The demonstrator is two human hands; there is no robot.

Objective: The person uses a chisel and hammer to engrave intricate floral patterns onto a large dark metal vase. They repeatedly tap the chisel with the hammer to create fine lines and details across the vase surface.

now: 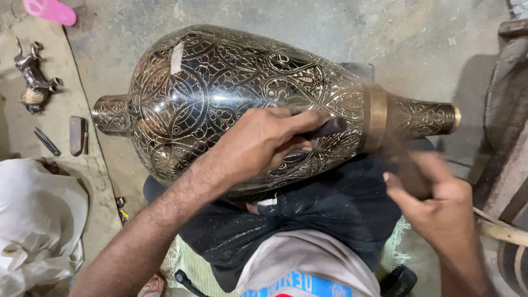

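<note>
Head view, left to right: small metal animal figurine on floor at far left, dark tool and flat block near it. Large engraved brass vase lies on its side across lap on dark cloth. Left hand rests on belly, fingers clenched around dark chisel. Right hand blurred near neck; grip unclear. Vase likely heavy, rigid, slick; steady at belly or neck.
</note>
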